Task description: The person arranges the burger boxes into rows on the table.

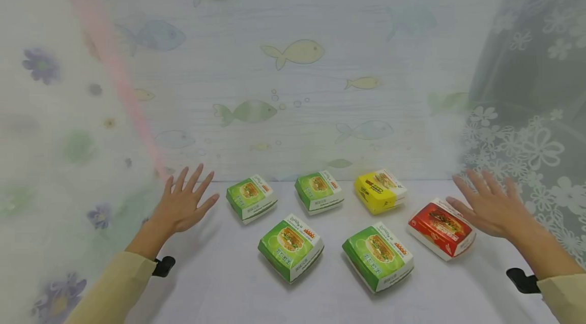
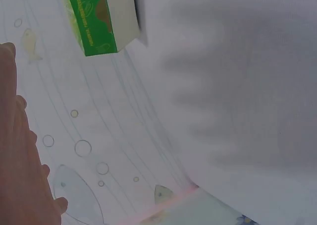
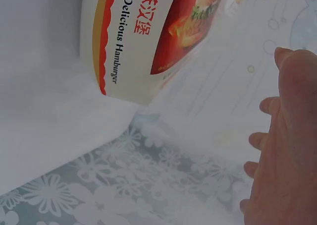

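Fingers spread, my left hand [image 1: 185,207] hovers over the left side of the table, nearest a green hamburger box [image 1: 252,198]. On the other side my right hand [image 1: 492,204] is spread too, its thumb overlapping the edge of a red hamburger box [image 1: 443,228] in the head view. Neither hand holds anything. In the right wrist view the red box [image 3: 129,41] shows its white side with lettering. The left wrist view catches the end of a green box [image 2: 91,22]. All the boxes are closed.
More green boxes stand at the back middle [image 1: 319,192], front left [image 1: 291,247] and front right [image 1: 379,257]. A yellow and white box [image 1: 380,190] is at the back right. Behind the white table [image 1: 220,283] hangs a curtain [image 1: 293,110] printed with fish.
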Tool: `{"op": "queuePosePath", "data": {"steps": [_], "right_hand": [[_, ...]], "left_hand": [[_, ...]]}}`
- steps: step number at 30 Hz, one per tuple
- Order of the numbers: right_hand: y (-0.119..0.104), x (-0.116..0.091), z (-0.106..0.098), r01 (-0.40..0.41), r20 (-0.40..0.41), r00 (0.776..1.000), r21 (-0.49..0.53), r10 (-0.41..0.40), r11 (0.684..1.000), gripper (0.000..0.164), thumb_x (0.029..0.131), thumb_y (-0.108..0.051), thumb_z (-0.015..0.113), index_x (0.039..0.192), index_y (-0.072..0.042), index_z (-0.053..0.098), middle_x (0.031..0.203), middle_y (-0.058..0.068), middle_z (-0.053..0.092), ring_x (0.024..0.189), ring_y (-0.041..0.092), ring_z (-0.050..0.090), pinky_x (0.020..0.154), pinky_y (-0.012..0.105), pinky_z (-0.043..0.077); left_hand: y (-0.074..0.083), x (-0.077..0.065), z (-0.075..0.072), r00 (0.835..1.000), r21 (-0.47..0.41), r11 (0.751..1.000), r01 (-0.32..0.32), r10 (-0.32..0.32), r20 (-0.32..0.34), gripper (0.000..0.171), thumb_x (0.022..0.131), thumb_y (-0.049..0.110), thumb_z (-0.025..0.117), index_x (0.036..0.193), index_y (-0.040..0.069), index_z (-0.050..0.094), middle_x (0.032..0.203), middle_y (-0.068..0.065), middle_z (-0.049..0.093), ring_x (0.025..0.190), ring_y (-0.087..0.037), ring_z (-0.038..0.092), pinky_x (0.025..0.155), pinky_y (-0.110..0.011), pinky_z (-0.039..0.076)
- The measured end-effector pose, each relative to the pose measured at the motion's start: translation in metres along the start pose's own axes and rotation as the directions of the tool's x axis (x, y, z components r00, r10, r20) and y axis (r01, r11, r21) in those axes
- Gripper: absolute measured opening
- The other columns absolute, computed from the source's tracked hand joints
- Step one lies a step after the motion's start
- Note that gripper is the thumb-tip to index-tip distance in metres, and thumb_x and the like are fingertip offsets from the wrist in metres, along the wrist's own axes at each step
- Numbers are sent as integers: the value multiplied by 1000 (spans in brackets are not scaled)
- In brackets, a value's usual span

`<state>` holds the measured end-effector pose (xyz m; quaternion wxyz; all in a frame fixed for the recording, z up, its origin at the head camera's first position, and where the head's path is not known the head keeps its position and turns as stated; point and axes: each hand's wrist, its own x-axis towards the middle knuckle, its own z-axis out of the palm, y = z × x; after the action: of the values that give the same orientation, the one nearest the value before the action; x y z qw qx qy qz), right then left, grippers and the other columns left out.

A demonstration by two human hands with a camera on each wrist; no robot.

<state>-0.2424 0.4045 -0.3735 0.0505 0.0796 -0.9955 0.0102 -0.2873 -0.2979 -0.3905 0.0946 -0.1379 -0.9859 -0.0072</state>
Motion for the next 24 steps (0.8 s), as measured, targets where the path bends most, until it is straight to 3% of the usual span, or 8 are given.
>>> {"op": "queuePosePath", "data": {"steps": [10,19,24], "right_hand": [[-17,-1,-4,29,-10,1000,-22,-30,999,82,104,-59,43,161,-4,20,162,35,13,146,60,3,110,74,-19],[-34,0,-6,75,-36,996,-72,-78,995,80,104,-59,44,160,-5,26,161,33,19,146,58,11,112,77,-9],[-41,0,-6,97,-38,994,-62,-99,993,79,104,-57,45,161,-6,24,163,31,18,147,57,8,113,73,-15]], "left_hand": [[5,-4,4,1000,-30,1000,2,-2,-3,79,104,65,34,165,16,21,171,-18,7,153,-50,1,116,-74,-3],[10,-8,7,1000,-5,1000,-13,13,-21,78,104,64,36,164,16,22,170,-18,10,153,-51,5,117,-74,3],[12,-10,9,1000,-4,1000,-14,14,-27,78,104,64,36,164,16,24,170,-18,12,153,-50,7,117,-74,6]]}}
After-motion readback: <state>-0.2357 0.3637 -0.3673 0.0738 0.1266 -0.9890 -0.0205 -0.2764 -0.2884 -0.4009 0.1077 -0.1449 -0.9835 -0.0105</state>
